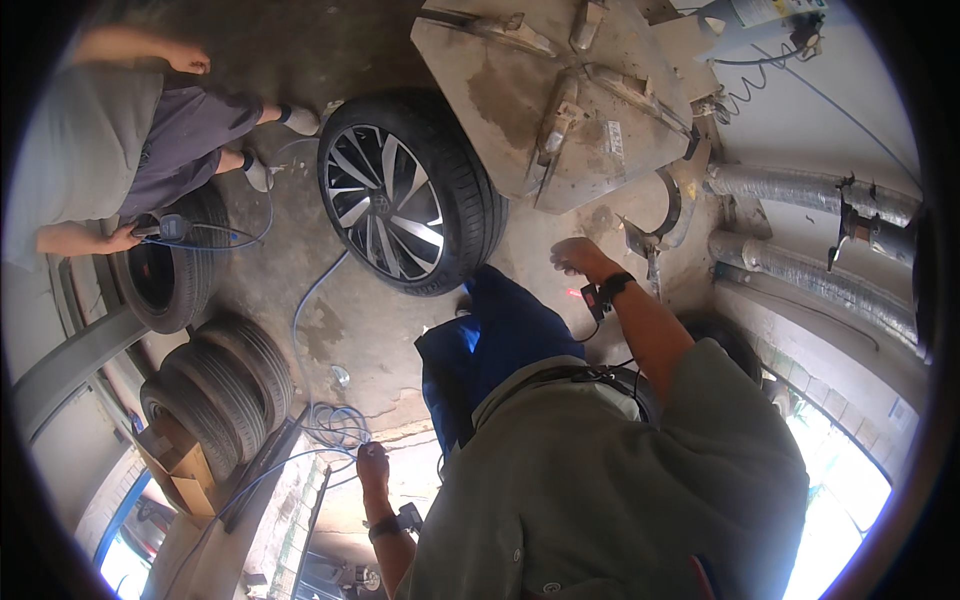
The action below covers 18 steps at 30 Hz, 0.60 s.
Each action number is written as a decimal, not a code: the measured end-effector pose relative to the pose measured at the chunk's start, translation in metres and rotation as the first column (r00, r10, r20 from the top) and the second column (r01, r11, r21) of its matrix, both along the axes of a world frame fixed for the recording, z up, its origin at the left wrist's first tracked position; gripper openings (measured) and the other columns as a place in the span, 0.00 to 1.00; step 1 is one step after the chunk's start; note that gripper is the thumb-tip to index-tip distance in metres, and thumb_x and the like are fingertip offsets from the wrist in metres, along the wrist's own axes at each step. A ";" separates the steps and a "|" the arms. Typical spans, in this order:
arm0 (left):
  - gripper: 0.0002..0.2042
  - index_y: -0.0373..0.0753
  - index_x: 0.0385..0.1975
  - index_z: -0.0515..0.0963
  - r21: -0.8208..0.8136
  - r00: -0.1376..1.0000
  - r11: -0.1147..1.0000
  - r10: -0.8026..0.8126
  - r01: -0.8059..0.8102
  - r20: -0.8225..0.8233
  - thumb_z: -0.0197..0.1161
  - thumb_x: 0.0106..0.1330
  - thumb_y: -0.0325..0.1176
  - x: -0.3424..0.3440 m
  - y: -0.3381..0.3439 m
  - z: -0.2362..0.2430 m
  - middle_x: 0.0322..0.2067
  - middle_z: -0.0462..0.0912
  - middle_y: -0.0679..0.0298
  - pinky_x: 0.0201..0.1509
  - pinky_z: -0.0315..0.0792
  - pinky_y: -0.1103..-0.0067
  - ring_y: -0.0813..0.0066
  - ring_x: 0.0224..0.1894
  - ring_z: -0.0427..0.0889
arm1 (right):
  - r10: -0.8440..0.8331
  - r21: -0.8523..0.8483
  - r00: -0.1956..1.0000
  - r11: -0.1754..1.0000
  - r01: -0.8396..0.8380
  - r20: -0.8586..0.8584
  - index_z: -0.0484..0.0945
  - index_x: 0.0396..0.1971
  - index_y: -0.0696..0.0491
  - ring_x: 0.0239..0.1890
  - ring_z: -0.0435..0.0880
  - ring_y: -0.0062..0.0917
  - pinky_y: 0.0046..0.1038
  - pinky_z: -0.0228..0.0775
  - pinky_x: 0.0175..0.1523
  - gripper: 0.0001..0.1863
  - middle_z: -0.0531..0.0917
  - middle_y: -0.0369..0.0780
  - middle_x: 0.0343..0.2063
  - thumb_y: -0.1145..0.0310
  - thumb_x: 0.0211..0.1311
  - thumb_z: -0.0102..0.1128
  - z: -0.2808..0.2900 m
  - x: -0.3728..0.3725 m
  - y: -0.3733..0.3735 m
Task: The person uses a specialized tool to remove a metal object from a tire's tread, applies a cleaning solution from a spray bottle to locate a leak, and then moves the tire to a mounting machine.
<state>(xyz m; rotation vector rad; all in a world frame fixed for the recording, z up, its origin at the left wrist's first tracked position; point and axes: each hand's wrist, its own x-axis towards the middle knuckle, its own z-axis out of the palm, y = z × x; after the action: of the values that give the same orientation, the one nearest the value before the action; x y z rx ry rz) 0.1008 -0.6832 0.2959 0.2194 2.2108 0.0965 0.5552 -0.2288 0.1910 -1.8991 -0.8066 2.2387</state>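
My right hand (585, 258) is raised with its fingers curled in, and nothing shows in it. It is to the right of an upright car wheel (383, 205) with a black tyre and a silver-and-black alloy rim, apart from it. Beyond that hand lies a tyre changer's flat turntable (500, 90) with metal clamps on it. Low on the left, my left hand (373, 468) is closed next to the loops of a blue air hose (340, 425). The hose meets the fingers in the picture, but I cannot tell whether they grip it.
On the left another person (100, 170) holds a tyre inflator gauge (173, 227) beside a standing tyre (150, 270). Several tyres (220, 380) and a cardboard box (178, 465) stand nearer. Hose trails across the floor. Foil-wrapped pipes (815, 190) run along the right wall.
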 end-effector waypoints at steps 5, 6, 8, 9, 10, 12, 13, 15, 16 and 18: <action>0.12 0.38 0.42 0.78 0.153 0.911 0.899 -0.397 0.410 -0.110 0.56 0.67 0.39 -0.031 0.147 -0.011 0.37 0.84 0.47 0.47 0.75 0.62 0.46 0.43 0.82 | -0.008 0.056 0.994 0.998 0.002 0.107 0.79 0.42 0.57 0.31 0.84 0.22 0.22 0.72 0.31 0.12 0.85 0.39 0.34 0.67 0.64 0.55 -0.011 -0.035 0.000; 0.11 0.39 0.42 0.77 0.189 0.886 0.866 -0.452 0.463 -0.100 0.56 0.67 0.38 -0.031 0.177 -0.026 0.37 0.84 0.47 0.47 0.75 0.62 0.46 0.42 0.83 | -0.049 0.064 0.991 0.997 0.041 0.127 0.79 0.42 0.57 0.31 0.84 0.22 0.22 0.72 0.31 0.12 0.85 0.39 0.34 0.67 0.64 0.55 -0.016 -0.030 0.000; 0.10 0.38 0.41 0.77 0.254 0.821 0.786 -0.566 0.564 -0.073 0.57 0.66 0.37 -0.030 0.226 -0.052 0.37 0.83 0.48 0.45 0.76 0.62 0.47 0.40 0.83 | -0.194 0.167 0.980 0.965 0.200 -0.053 0.79 0.44 0.54 0.33 0.83 0.21 0.23 0.73 0.34 0.11 0.84 0.36 0.34 0.67 0.66 0.55 -0.033 -0.020 -0.024; 0.10 0.37 0.40 0.77 0.310 0.790 0.740 -0.609 0.596 -0.065 0.58 0.66 0.36 -0.025 0.254 -0.067 0.37 0.83 0.48 0.44 0.76 0.62 0.47 0.39 0.83 | -0.239 0.175 0.970 0.954 0.243 -0.043 0.79 0.44 0.54 0.33 0.83 0.21 0.23 0.73 0.34 0.11 0.84 0.36 0.34 0.67 0.66 0.55 -0.035 -0.019 -0.028; 0.10 0.37 0.40 0.77 0.311 0.760 0.711 -0.647 0.630 -0.062 0.58 0.66 0.36 -0.024 0.277 -0.080 0.37 0.83 0.48 0.44 0.76 0.62 0.47 0.39 0.83 | -0.261 0.205 0.965 0.945 0.255 0.006 0.79 0.44 0.56 0.32 0.84 0.21 0.23 0.74 0.34 0.13 0.85 0.38 0.33 0.66 0.65 0.54 -0.031 -0.023 -0.033; 0.10 0.34 0.38 0.76 0.369 0.450 0.358 -0.870 0.858 -0.203 0.59 0.65 0.35 -0.013 0.324 -0.105 0.37 0.82 0.49 0.42 0.76 0.62 0.47 0.38 0.82 | -0.313 0.229 0.944 0.931 0.284 0.102 0.80 0.44 0.59 0.33 0.84 0.22 0.23 0.75 0.35 0.15 0.85 0.40 0.33 0.67 0.62 0.55 -0.024 -0.027 -0.045; 0.10 0.32 0.38 0.76 0.408 0.455 0.353 -0.871 0.842 -0.187 0.61 0.63 0.33 0.010 0.351 -0.103 0.36 0.81 0.49 0.43 0.75 0.62 0.47 0.38 0.81 | -0.371 0.225 0.921 0.913 0.339 0.119 0.80 0.44 0.59 0.33 0.84 0.22 0.23 0.75 0.35 0.15 0.85 0.40 0.33 0.67 0.62 0.55 -0.027 -0.019 -0.062; 0.11 0.33 0.38 0.75 0.409 0.214 0.036 -0.891 0.912 -0.401 0.64 0.59 0.31 0.032 0.392 -0.120 0.37 0.80 0.49 0.48 0.73 0.63 0.49 0.43 0.79 | -0.425 0.289 0.904 0.873 0.393 0.056 0.80 0.44 0.59 0.33 0.85 0.22 0.23 0.76 0.36 0.15 0.86 0.40 0.33 0.66 0.62 0.56 -0.036 -0.012 -0.092; 0.11 0.33 0.38 0.75 0.386 0.168 -0.007 -0.893 0.923 -0.417 0.64 0.59 0.31 0.051 0.417 -0.118 0.37 0.80 0.49 0.48 0.72 0.63 0.48 0.44 0.78 | -0.451 0.271 0.884 0.872 0.407 0.123 0.81 0.43 0.59 0.32 0.84 0.23 0.24 0.76 0.37 0.15 0.86 0.40 0.32 0.66 0.62 0.55 -0.039 -0.014 -0.101; 0.12 0.33 0.42 0.74 0.358 0.068 -0.148 -0.847 0.922 -0.527 0.63 0.61 0.31 0.082 0.460 -0.127 0.39 0.79 0.48 0.50 0.71 0.62 0.48 0.44 0.78 | -0.526 0.287 0.842 0.830 0.478 0.120 0.81 0.42 0.59 0.31 0.84 0.23 0.25 0.77 0.37 0.14 0.85 0.40 0.31 0.67 0.62 0.55 -0.056 -0.016 -0.120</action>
<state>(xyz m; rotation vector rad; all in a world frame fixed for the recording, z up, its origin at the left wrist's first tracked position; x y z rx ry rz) 0.1823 -0.2229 0.1685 2.2331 1.4579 0.0453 0.5393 -0.3491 0.1354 -1.9415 -0.4884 1.5804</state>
